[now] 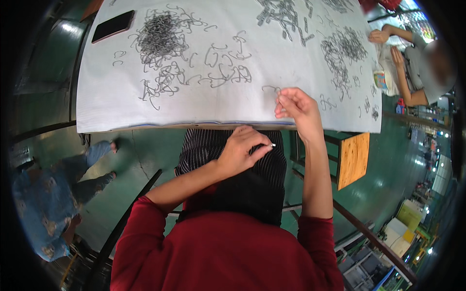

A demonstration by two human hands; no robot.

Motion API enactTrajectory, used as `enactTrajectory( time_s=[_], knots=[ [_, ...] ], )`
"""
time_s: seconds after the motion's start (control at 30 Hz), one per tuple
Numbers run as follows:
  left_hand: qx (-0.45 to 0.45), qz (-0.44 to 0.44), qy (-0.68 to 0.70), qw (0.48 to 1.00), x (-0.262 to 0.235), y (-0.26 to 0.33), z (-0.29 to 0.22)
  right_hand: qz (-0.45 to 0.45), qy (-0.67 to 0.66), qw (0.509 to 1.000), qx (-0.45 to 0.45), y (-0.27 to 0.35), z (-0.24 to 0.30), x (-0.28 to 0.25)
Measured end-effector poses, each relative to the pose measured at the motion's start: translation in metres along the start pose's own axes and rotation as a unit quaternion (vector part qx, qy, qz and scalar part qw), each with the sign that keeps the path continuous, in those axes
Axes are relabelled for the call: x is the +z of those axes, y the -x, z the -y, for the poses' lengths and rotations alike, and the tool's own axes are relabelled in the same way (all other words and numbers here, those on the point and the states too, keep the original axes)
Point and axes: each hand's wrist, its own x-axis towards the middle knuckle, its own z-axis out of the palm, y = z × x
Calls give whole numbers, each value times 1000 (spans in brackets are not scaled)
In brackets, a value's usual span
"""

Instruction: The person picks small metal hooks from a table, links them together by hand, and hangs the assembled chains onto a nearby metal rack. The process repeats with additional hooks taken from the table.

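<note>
My right hand (298,109) is raised just over the table's front edge, its fingertips pinched on a thin curved wire hook (267,88). Lower, over my lap, my left hand (242,149) is closed with thumb and forefinger on a small shiny metal piece (273,145); most of that piece is hidden by the fingers. A dense heap of grey wire hooks (162,39) lies at the far left of the white-covered table (218,104). Loose hooks (221,68) spread from it toward the middle. Small flat metal strips (284,19) lie at the far centre.
Another heap of metal pieces (342,56) occupies the table's right side. A dark phone (113,26) rests at the far left corner. At the right edge sits another person (412,63), hands by the table. A wooden stool (353,160) stands below; someone in jeans (92,165) is at left.
</note>
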Motion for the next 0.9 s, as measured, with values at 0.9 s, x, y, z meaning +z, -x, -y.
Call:
enactTrajectory(
  time_s=[0.9],
  knots=[
    [85,-13,-209,974,10,-146,28,-247,29,930,-272,132,-49,3]
  ],
)
